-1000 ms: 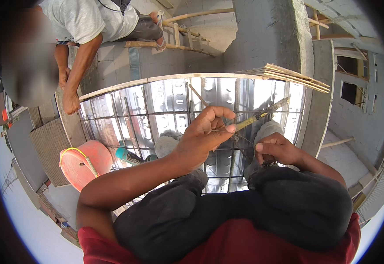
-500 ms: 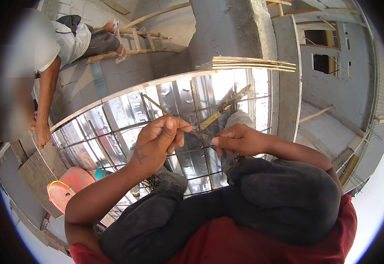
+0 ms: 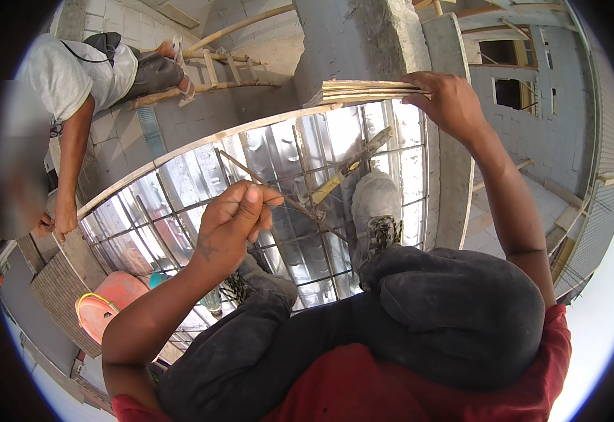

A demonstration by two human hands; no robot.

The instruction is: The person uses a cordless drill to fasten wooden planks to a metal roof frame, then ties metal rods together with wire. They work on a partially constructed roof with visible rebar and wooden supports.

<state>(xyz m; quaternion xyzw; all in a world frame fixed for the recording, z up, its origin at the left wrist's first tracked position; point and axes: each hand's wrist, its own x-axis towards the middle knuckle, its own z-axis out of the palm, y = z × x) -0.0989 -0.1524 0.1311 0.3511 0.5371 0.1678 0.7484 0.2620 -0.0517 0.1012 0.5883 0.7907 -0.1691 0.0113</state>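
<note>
Left of centre, the left hand: thumb pressed to the curled forefinger, no gap visible; anything as fine as wire in the pinch cannot be made out. Just beyond this grip, a brown rod, long axis slanting down to the right; its lower end merges into a dark muddle. Right of the grip, a yellow stick-like tool, grey far end pointing up and to the right (kind uncertain), beside a dusty boot. Below and left of the grip, a reddish bucket with a yellow handle, partly covered by the forearm, which also hides most of a teal object. Beneath, a grid of bars over a metal sheet; glare washes out detail.

Farther out, the right hand: fingers bent over the right end of stacked thin boards; the hand covers that end, so pinched or merely touched cannot be told. Boards' long axis runs nearly left to right, away from this grip.

Farthest left of both grips, a co-worker, head blurred, near a pole ladder.
</note>
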